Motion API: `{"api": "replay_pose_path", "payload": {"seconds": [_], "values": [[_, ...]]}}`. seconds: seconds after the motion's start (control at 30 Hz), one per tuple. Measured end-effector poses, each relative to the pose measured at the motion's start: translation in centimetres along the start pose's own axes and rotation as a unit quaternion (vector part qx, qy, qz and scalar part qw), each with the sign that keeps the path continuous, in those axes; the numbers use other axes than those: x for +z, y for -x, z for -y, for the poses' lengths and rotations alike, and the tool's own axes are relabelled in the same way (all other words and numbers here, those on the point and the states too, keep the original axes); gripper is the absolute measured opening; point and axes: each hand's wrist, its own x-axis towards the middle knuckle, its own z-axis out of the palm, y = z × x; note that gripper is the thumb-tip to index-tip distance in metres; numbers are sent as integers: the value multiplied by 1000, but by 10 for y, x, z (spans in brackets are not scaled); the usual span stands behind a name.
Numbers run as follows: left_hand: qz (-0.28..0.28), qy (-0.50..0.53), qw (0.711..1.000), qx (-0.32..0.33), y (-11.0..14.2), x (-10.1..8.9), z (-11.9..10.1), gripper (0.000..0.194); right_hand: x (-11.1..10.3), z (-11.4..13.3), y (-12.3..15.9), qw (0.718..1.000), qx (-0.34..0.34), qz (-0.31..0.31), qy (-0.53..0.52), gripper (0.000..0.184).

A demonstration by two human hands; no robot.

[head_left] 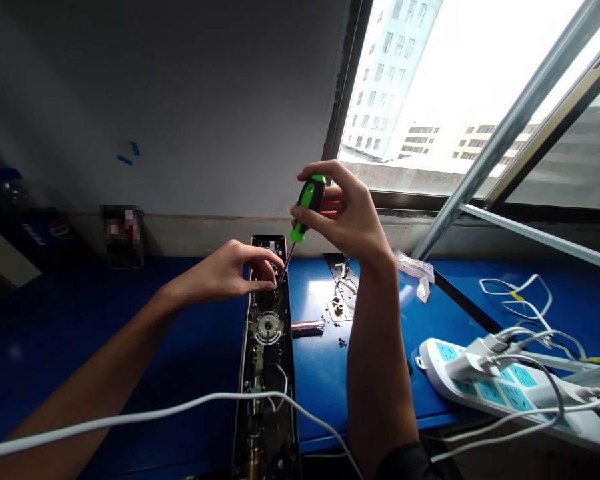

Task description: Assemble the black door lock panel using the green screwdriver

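Low on the left, by a grey wall (180,113), stands a dark blue object with a round red, white and blue logo (60,228). The left hand (225,272) reaches in from that side across a blue bench (320,380), its fingers (265,270) curved down onto the upper end of an opened electronic door lock (267,327). Whether that grip is clamped on anything is hidden. The lock lies flat with its long axis running straight away from the person, its top end toward the wall and its black casing showing a round metal mechanism and wiring. A white cable (130,417) crosses over its lower part. The right hand (343,213) grips a green-and-black screwdriver (311,200) closed around the handle, which is tilted with the handle up and right, its thin shaft slanting down and left to the lock's upper end, just beside the left fingers. To the right lie a slotted metal plate (341,287), a short rose-gold metal tube (307,327) and small screws (341,343). Further right sits a white power strip with teal sockets (495,393), below a bright window (455,87) showing tall buildings.
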Motion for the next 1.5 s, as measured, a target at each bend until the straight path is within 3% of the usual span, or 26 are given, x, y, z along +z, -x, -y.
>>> {"api": "replay_pose_path", "payload": {"seconds": [0.13,0.4,0.87,1.07,1.5], "values": [[20,29,999,-8,1,-1,6,38,-4,0,-1,999,-7,-33,9,60],[14,32,999,1,0,0,4,35,-7,-1,0,999,-11,-47,-11,66],[6,-18,1000,10,-1,6,-1,32,-1,11,2,1000,-13,14,-15,49],[-30,-117,992,37,-1,1,9,31,10,1,-3,998,-22,51,0,36],[-2,-147,988,35,-2,1,21,23,15,-11,-7,997,-7,77,15,39]]}}
